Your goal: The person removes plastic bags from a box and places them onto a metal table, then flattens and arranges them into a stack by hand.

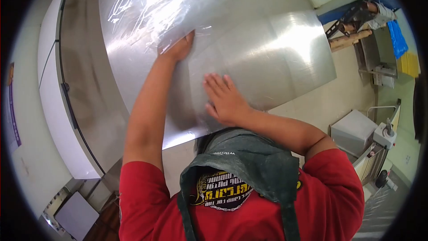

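On the shiny metal surface (272,73), clear plastic (149,6) at its far left, left hand (180,49) reaching far, curled by the plastic, can't tell if gripping, right hand (228,103) flat, open, elbow bent, "wilm" on apron (245,160), "Camp" on shirt (145,205).

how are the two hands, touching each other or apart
Apart. The head view shows it: the left hand is farther forward than the right hand, with shiny metal tabletop visible between them.
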Demonstrator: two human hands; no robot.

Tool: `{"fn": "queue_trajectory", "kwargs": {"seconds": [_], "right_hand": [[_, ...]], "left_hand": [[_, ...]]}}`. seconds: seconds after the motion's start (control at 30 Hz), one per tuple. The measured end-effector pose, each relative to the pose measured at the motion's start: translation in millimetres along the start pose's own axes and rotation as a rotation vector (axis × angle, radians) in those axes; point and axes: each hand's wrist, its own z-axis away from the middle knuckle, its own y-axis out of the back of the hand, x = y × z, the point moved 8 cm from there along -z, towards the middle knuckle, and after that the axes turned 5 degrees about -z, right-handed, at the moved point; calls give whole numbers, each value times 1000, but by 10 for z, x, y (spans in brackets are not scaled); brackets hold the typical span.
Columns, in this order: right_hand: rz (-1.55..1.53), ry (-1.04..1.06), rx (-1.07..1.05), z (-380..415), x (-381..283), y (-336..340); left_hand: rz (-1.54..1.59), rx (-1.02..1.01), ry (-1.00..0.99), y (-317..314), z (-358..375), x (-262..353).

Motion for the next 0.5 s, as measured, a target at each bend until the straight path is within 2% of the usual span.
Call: {"fn": "queue_trajectory", "kwargs": {"seconds": [0.07,0.1,0.13,0.17,0.2,0.23,0.3,0.33,0.37,0.43,0.5], "right_hand": [[46,155,37,97,-130,6],[49,161,39,-10,-104,20],[98,111,26,-252,-15,15],[145,61,12,-484,89,-2],[209,107,76,-682,175,2],[274,151,142,-894,274,9],[313,4,-111,-1395,554,-104],[310,13,-113,-1499,561,-33],[190,-18,-51,-1594,555,114],[76,-37,13,-1663,493,265],[263,-96,-218,-1567,486,175]], "left_hand": [[86,-21,-82,23,-91,37],[94,-119,54,223,51,171],[92,-115,61,180,207,235],[36,105,-29,251,363,327],[-24,327,-122,373,572,458],[96,327,-117,406,849,573],[317,319,-97,322,1422,813],[418,311,-78,156,1646,881],[414,313,-69,47,1805,969],[201,119,-40,-181,1906,1105],[139,94,-38,-232,1730,982]]}}
